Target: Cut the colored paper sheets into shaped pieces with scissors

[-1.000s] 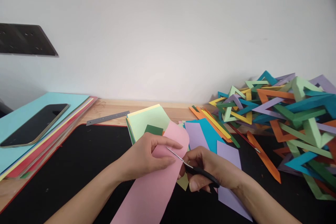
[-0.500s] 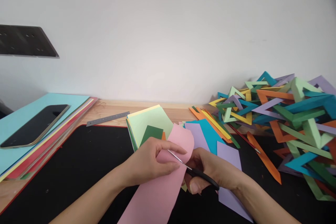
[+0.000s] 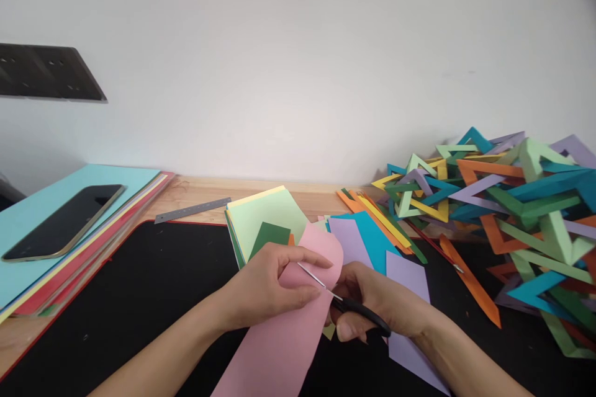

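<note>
A long pink sheet of paper (image 3: 274,347) slants up from the bottom edge, its far end curling. My left hand (image 3: 274,288) grips it near that end, thumb and fingers on its upper face. My right hand (image 3: 361,304) is closed round the black handle of a pair of scissors (image 3: 358,310). One silver blade lies over the pink paper between my left thumb and fingers; the other blade is hidden below it. Purple paper (image 3: 407,282) lies beneath and beside my right hand. Behind the pink sheet rests a stack of light green paper (image 3: 270,214).
At left, a phone (image 3: 65,220) lies on stacked coloured sheets (image 3: 135,177). A metal ruler (image 3: 192,209) sits behind the black mat (image 3: 153,298). Orange and yellow strips (image 3: 379,217) lie at the back. Folded paper stars (image 3: 526,198) pile up at right, near a red-handled tool (image 3: 440,254).
The scissors' handles have spread slightly, moving a little right and down. The pink paper's near end has shifted slightly right. Both hands keep nearly the same place.
</note>
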### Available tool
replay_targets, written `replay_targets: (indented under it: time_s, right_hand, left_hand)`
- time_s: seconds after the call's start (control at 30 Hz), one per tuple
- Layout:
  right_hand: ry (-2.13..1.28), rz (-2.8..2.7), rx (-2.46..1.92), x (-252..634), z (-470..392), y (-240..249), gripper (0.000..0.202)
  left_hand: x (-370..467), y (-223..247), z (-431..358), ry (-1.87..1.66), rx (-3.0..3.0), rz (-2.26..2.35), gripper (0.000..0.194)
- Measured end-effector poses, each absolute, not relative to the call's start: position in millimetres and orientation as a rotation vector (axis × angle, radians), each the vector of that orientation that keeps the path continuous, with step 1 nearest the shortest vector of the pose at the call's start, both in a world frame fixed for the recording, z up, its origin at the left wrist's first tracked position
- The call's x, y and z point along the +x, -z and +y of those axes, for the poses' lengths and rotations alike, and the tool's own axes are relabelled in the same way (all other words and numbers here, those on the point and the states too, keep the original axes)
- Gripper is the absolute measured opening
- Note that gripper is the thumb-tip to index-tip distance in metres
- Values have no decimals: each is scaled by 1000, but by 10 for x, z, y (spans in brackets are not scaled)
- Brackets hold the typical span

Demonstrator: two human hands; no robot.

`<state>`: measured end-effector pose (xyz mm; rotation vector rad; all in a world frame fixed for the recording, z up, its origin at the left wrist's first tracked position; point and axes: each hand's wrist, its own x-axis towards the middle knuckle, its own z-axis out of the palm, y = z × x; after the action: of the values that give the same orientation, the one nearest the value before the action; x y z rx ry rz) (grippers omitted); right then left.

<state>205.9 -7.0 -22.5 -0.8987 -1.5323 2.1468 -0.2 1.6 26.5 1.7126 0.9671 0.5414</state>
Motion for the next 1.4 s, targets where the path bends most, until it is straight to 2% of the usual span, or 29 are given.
replay_targets:
  time_s: [0.53,0.83,1.23,1.4]
  right_hand:
    - [-2176,-1498,-896,2036,-66,157,31]
    - [-2167,-1504,-971,2049,-80,190,34]
    - [-2188,-1445,-871,2032,-84,222,24]
    - [-2193,-1458,-884,2032,-84,228,26]
  left_hand:
    - [-14,-333,27,-462,1727,954,34]
    - [-20,-320,16,-468,1719,992,37]
    - [-17,-304,9,-486,1721,973,39]
    - [-3,-321,4,-479,1710,969,40]
